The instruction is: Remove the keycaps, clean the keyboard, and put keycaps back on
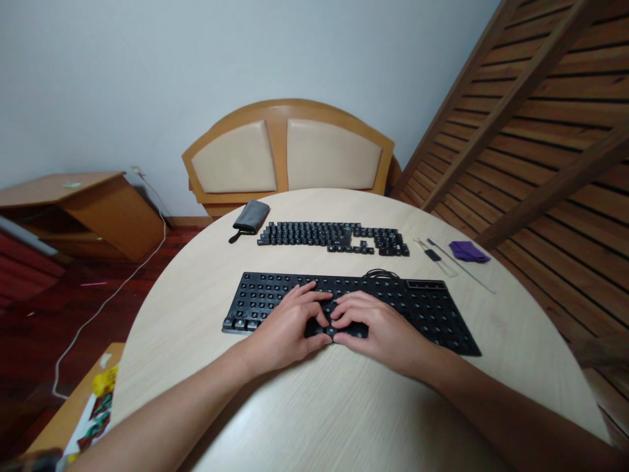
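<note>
A black keyboard [422, 314] lies in front of me, most of its keycaps off and the switch sockets bare. A few keycaps [240, 324] sit at its front left corner. My left hand [289, 321] bends over the middle of the board, thumb at the front edge, index finger curled toward it, other fingers spread on the board. My right hand [383, 328] mirrors it, thumb and fingers curled inward. The fingertips of both hands meet at the front row; whatever small part is between them is hidden. Behind the board, loose black keycaps [309, 233] stand in rows in keyboard order.
A grey pouch [253, 216] lies at the back left of the round table [191, 262]. To the right are a wire keycap puller [433, 255], a thin metal rod [462, 265] and a purple cloth [469, 252]. A coiled cable [381, 274] rests behind the keyboard.
</note>
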### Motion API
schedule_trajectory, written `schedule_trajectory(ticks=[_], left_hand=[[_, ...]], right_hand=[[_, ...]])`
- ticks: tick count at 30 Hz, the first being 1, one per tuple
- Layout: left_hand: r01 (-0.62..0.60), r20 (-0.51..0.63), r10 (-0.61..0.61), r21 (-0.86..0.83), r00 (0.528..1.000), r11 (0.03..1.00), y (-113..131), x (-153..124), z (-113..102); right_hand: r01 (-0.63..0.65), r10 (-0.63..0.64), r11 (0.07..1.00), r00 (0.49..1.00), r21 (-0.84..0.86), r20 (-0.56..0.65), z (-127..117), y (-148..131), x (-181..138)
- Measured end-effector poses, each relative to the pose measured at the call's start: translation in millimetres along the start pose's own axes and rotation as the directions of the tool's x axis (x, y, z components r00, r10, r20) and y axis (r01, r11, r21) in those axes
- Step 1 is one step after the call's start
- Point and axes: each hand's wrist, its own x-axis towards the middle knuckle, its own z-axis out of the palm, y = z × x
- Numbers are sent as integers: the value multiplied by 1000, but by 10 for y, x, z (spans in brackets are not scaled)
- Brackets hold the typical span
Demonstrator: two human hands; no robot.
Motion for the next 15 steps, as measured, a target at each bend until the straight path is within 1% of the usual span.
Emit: schedule_trajectory(ticks=[9, 15], left_hand=[[-36, -26, 36, 8, 999, 999, 20, 6, -6], [-32, -29, 32, 9, 999, 999, 4, 9, 6]], right_hand=[[-35, 35, 999, 999, -2, 0, 5, -40, 12], [-74, 74, 997, 997, -1, 11, 9, -58, 4]])
